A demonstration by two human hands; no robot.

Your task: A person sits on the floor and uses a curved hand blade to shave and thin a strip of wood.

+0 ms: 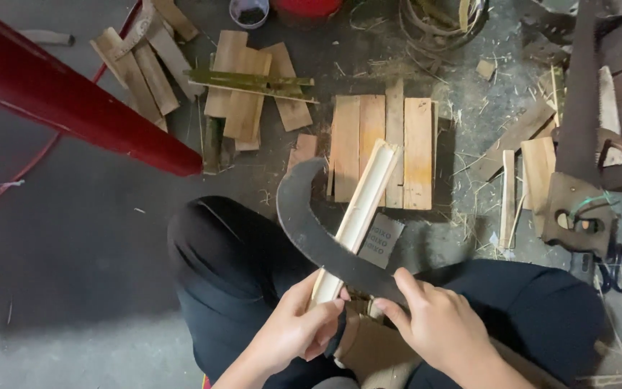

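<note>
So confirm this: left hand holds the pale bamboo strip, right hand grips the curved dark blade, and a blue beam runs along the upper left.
Wrong on one point: the beam is red, not blue, as the head view shows. The left hand does hold the bamboo strip, and the right hand grips the curved blade.

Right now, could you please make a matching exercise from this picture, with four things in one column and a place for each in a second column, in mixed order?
Things:
1. pale split bamboo strip
2. dark curved metal blade
3. thick red slanted beam
4. flat row of light wooden slats

Places:
A. on the floor ahead of the knees
B. upper left of the picture
C. gripped at its lower end by the left hand
D. crossing over the strip, held by the right hand

Pairs: 1-C, 2-D, 3-B, 4-A
</note>
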